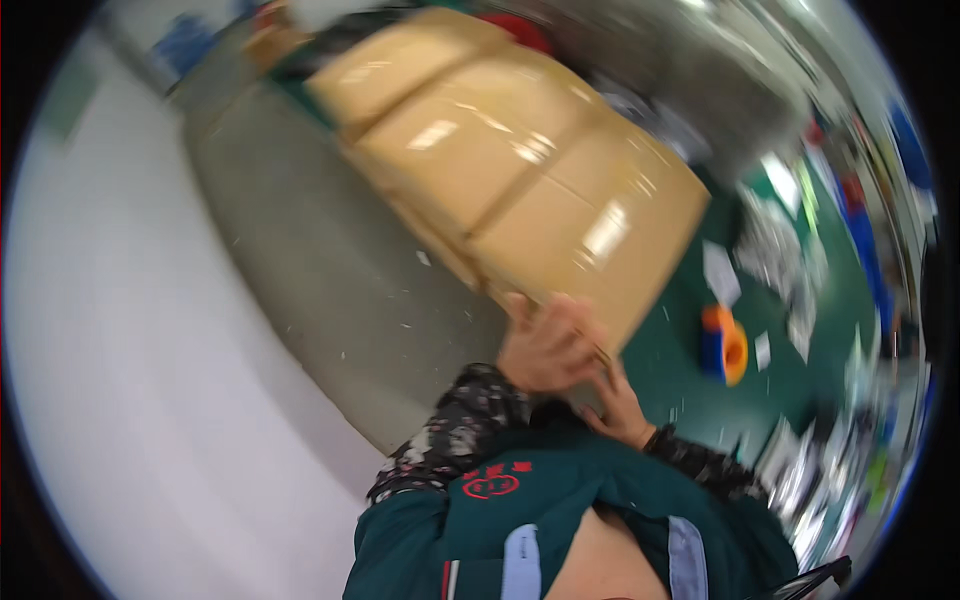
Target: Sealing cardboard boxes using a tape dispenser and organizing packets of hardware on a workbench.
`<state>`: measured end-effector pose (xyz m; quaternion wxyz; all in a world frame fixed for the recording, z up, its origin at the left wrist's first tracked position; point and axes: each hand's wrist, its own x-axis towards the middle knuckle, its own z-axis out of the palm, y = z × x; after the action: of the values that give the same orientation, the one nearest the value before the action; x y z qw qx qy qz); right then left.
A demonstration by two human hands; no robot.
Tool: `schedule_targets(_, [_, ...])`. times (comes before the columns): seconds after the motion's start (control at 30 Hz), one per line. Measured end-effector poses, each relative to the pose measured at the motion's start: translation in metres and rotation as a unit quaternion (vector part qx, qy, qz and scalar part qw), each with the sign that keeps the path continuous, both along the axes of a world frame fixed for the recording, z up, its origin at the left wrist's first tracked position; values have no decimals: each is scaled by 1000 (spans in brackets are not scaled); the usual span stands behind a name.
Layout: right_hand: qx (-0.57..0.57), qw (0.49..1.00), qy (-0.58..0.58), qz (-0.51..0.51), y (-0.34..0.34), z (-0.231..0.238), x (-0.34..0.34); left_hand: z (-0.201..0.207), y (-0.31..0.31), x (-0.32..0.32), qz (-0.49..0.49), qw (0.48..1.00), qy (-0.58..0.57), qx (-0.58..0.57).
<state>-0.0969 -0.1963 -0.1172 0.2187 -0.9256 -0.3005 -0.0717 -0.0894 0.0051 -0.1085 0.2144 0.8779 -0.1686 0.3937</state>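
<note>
My left hand (pixel 550 345) lies over the near left corner of the closest cardboard box (pixel 590 215), its blurred fingers curled onto the edge. Beside it, my right hand (pixel 622 405) reaches up to the same box's near edge. Its fingers are stretched out against the cardboard and the thumb stands apart. Clear tape and a pale label show on the box top. Behind it a middle cardboard box (pixel 455 140) and a far cardboard box (pixel 390 75) sit in a row. What lies under the left palm is hidden.
The boxes stand on a green table (pixel 660 370). To their right are a blue-and-orange tape roll (pixel 725 345), paper scraps and crumpled clear plastic (pixel 770 240). A grey floor strip (pixel 320 260) with litter runs along the left, beside a white surface (pixel 130 330). Blurred grey bundles (pixel 730 80) stand behind.
</note>
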Motion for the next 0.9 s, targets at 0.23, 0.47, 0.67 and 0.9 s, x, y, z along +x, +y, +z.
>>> schedule_targets(0.23, [91, 972, 134, -173, -83, -11, -49, -60, 33, -88, -86, 966, 245, 2])
schedule_targets(0.47, [48, 918, -72, -388, -167, -14, -65, -53, -13, -96, -228, 924, 307, -10])
schedule_targets(0.67, [3, 889, 37, -457, -198, -73, -84, -50, -73, -96, -182, 926, 327, -55])
schedule_targets(0.9, [124, 988, 17, -96, -162, -8, -135, -62, -149, -121, -189, 934, 302, -34])
